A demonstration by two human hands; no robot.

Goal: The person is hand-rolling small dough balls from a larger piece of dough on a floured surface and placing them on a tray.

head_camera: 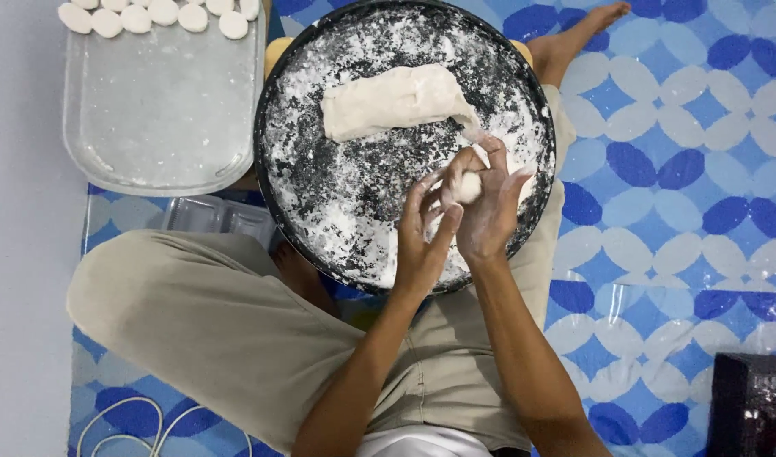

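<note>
Both the left hand (422,245) and right hand (489,207) cup a small soft dough ball (466,187) at four o'clock over the floury round black tray (320,195); an oblong dough slab (396,101) lies at twelve.

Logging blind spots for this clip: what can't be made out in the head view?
- Small dough piece: mostly covered by the left hand and right hand; its shape is unclear.
- Row of white dough discs on the clear tray: cut by the top edge.
- Dark box: cropped at the bottom-right corner.
- White cord: runs off the bottom edge.
</note>
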